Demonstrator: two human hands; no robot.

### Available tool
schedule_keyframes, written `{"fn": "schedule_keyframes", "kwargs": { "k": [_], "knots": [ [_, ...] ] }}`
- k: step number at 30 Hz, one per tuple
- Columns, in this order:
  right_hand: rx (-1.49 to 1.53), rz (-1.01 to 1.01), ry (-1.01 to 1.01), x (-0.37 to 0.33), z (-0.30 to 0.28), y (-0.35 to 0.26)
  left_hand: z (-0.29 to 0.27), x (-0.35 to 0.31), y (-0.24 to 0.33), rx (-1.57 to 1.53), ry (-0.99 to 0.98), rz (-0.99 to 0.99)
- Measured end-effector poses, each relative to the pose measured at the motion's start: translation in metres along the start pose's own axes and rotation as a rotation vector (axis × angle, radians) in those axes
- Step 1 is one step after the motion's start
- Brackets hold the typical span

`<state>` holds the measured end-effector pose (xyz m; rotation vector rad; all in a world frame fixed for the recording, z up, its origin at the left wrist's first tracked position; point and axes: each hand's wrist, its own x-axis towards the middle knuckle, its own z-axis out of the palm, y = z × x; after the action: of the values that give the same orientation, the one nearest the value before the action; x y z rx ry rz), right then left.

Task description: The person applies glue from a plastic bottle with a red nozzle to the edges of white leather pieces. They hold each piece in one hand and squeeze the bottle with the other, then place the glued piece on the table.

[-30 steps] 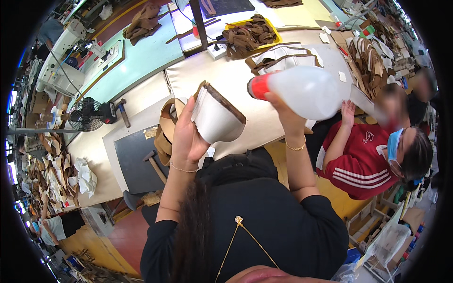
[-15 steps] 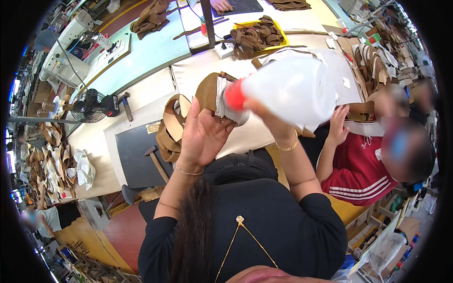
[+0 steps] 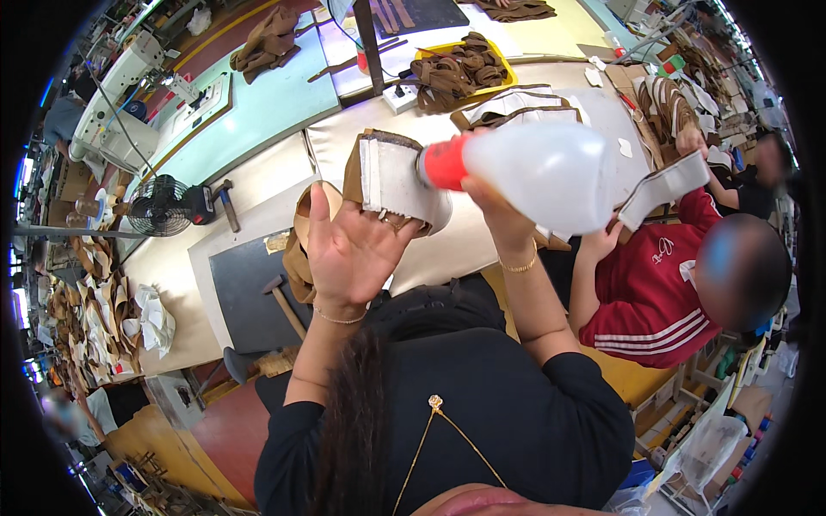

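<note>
1. My left hand (image 3: 348, 249) is raised palm-up, fingers (image 3: 320, 215) spread wide and flat under the tan leather piece (image 3: 391, 179); it supports the piece rather than clamping it.
2. My right hand (image 3: 495, 215) has its fingers wrapped shut round the neck of the white squeeze bottle (image 3: 542, 176), which lies tipped sideways, its red cap (image 3: 443, 162) touching the piece's right edge.
3. The piece, pale lining up and brown rim, sits held above the worktop (image 3: 258, 185), just left of the bottle.
4. Step in hand, as I judge: dosing liquid from the bottle onto the lining.
5. Next move likely calls for a light squeeze and keeping the cap on the edge, palm level.
6. Below-left of the bottle: a hammer (image 3: 282, 301) on a dark mat (image 3: 245, 292).
7. Right of the bottle: a person in a red top (image 3: 645, 292), handling their own strip.
</note>
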<state>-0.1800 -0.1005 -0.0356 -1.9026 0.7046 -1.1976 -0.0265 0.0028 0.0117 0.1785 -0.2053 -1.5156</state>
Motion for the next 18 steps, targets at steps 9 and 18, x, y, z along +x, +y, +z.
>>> {"fn": "schedule_keyframes", "kwargs": {
  "k": [9,18],
  "knots": [
    [0.539,0.042,0.249,0.014,0.006,-0.005,-0.011,-0.007,0.007,0.015,-0.036,-0.067],
    [0.366,-0.176,0.578,0.035,-0.037,-0.029,0.018,-0.008,0.051,-0.038,-0.072,-0.072]
  ]
}}
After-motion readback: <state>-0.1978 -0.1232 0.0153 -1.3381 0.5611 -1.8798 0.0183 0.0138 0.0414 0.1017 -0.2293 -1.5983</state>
